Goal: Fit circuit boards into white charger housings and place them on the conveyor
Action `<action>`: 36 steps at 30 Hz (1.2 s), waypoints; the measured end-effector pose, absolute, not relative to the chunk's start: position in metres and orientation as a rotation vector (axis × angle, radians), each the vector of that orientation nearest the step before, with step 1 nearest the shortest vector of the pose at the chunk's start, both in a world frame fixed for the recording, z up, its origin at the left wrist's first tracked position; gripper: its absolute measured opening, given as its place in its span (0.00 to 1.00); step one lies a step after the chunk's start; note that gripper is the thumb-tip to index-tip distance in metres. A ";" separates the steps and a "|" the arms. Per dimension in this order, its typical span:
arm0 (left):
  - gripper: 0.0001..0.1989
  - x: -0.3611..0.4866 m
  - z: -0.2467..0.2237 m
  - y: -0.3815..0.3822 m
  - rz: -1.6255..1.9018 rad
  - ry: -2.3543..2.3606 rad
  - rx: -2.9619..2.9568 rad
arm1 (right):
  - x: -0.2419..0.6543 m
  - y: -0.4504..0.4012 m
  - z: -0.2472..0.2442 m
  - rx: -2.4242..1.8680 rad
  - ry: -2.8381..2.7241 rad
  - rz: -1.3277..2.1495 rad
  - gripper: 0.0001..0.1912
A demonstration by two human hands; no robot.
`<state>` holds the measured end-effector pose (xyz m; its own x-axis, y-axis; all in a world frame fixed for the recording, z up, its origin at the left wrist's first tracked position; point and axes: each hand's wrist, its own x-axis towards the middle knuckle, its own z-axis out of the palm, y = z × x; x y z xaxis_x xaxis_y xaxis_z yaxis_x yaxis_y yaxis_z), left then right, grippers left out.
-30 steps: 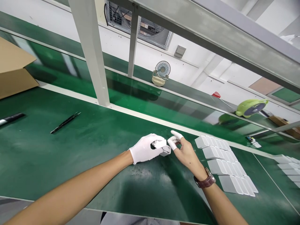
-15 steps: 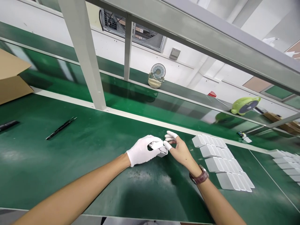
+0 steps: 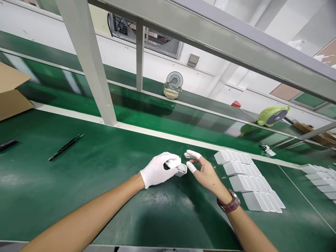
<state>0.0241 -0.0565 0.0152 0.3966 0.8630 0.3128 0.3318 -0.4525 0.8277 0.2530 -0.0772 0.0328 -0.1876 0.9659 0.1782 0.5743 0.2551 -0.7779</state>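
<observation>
My left hand [image 3: 157,170], in a white glove, is closed around a small white plastic housing [image 3: 182,170] just above the green bench. The housing's open end points right, and a grey part shows inside it. Much of it is hidden by the gloved fingers. A smaller white piece [image 3: 173,163] lies between the thumb and forefinger; whether it is separate I cannot tell. Just right of the housing is my right hand [image 3: 206,173], with white covers on the fingertips. Its thumb and fingers are apart, not touching the housing, and nothing shows between them.
Rows of white housings [image 3: 248,180] stand to the right, with more [image 3: 321,182] at the far right. Black tweezers [image 3: 65,147] and a black tool [image 3: 7,145] lie left, near a cardboard box [image 3: 13,103]. A grey post [image 3: 90,66] rises from the bench's back edge.
My right hand has drawn back slightly to the right, away from the housing, leaving a gap. My left hand keeps its hold. The view has shifted a little.
</observation>
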 end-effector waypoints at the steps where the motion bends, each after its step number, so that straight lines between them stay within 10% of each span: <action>1: 0.11 0.024 0.016 -0.057 0.996 1.026 1.974 | 0.252 -0.083 0.036 -1.387 -1.912 0.680 0.24; 16: 0.09 0.025 0.020 -0.055 0.990 1.000 2.010 | 0.264 -0.103 0.037 -1.067 -2.253 0.137 0.29; 27: 0.48 0.025 0.012 -0.054 1.120 1.069 1.887 | 0.231 -0.074 0.012 -1.141 -1.422 1.210 0.19; 36: 0.35 0.027 0.006 -0.058 1.053 0.935 2.086 | 0.217 -0.082 0.001 -1.028 -0.939 1.720 0.17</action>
